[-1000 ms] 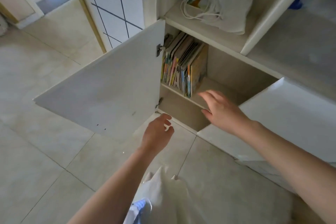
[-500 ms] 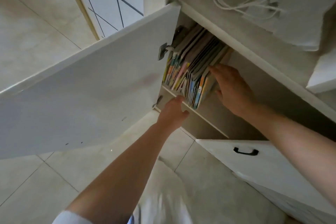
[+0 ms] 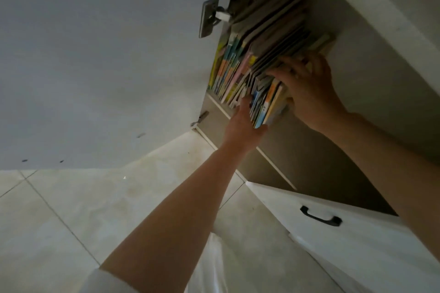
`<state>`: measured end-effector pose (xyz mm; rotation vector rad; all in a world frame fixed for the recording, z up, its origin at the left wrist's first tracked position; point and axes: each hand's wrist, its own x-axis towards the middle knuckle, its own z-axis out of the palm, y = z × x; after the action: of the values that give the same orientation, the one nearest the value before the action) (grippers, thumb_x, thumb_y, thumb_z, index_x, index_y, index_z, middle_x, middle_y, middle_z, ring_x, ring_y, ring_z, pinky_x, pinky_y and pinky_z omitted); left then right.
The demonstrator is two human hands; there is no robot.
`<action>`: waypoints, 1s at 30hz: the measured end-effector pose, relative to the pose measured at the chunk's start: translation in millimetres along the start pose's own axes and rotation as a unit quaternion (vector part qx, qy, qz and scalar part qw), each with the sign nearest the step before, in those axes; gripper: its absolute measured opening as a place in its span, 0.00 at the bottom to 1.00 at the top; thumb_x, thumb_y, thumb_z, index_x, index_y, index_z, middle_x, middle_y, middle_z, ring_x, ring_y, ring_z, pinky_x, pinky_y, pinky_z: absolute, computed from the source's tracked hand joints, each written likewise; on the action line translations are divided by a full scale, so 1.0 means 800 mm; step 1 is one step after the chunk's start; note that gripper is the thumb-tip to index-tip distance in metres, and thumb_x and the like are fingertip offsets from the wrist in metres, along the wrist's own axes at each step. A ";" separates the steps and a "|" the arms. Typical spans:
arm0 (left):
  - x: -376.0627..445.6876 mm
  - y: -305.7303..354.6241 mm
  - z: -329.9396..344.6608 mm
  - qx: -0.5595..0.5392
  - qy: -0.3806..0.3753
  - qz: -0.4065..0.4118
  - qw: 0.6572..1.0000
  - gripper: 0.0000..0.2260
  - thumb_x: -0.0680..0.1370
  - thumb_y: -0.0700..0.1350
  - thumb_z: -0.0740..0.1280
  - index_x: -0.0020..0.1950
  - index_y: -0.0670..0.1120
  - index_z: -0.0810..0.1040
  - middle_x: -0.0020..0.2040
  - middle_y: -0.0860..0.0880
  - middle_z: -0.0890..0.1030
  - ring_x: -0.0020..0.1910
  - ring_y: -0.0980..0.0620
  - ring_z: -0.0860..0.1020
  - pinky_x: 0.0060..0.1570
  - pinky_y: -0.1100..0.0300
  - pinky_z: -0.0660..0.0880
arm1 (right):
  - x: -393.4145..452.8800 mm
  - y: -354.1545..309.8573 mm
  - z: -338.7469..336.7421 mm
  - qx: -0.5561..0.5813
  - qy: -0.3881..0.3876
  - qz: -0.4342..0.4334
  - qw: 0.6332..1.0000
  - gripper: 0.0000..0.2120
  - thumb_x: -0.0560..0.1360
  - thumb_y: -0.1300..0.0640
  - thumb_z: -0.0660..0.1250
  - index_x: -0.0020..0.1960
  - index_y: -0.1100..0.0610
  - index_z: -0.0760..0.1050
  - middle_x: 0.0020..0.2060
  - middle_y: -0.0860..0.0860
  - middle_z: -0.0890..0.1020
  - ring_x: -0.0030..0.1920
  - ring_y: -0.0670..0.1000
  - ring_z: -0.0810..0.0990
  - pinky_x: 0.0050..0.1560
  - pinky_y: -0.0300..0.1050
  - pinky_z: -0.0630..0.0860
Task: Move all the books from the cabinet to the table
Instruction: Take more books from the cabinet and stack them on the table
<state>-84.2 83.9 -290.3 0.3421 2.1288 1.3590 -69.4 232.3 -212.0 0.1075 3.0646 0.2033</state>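
Note:
A row of thin colourful books (image 3: 240, 64) stands upright on the upper shelf (image 3: 220, 106) of the open cabinet. My left hand (image 3: 242, 123) is pressed against the left side of the rightmost bundle of books (image 3: 267, 102), with its fingers slipped between books. My right hand (image 3: 307, 83) covers the top and right side of the same bundle, fingers spread over the book edges. Both hands clamp this bundle together. The books further left stay untouched. The table is not in view.
The left cabinet door (image 3: 100, 62) swings wide open and fills the upper left, with its hinge (image 3: 210, 18) near the books. The right door (image 3: 357, 226), with a black handle (image 3: 320, 217), is open below my right arm. Beige floor tiles (image 3: 71, 216) lie below.
My view has moved much closer to the cabinet. My left hand rose from the shelf edge to the books' left side, and my right hand closed over the rightmost bundle.

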 end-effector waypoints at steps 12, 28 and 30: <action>0.008 -0.017 0.038 -0.011 0.046 0.038 0.998 0.34 0.69 0.43 0.76 0.67 0.50 0.60 0.64 0.46 0.76 0.59 0.45 0.78 0.52 0.54 0.76 | -0.003 0.010 0.000 0.015 0.024 -0.025 0.999 0.27 0.65 0.61 0.75 0.62 0.48 0.75 0.60 0.52 0.75 0.65 0.63 0.64 0.62 0.58 0.59; 0.013 -0.012 0.074 -0.039 0.123 0.059 0.990 0.27 0.70 0.45 0.76 0.61 0.48 0.62 0.59 0.46 0.78 0.54 0.48 0.78 0.46 0.57 0.78 | -0.004 0.016 -0.001 0.025 -0.007 -0.033 0.999 0.24 0.63 0.60 0.77 0.56 0.46 0.74 0.58 0.43 0.77 0.66 0.58 0.64 0.55 0.56 0.62; 0.014 -0.012 0.076 -0.038 0.125 0.059 0.990 0.28 0.69 0.45 0.76 0.61 0.46 0.63 0.60 0.46 0.76 0.55 0.48 0.77 0.45 0.61 0.74 | -0.010 0.019 0.000 0.028 0.003 -0.029 0.999 0.24 0.63 0.59 0.77 0.55 0.47 0.74 0.57 0.43 0.78 0.65 0.57 0.64 0.55 0.55 0.61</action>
<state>-55.8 130.4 -321.6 0.2820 2.2820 1.6188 -60.9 246.5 -209.2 0.0212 3.0754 0.1140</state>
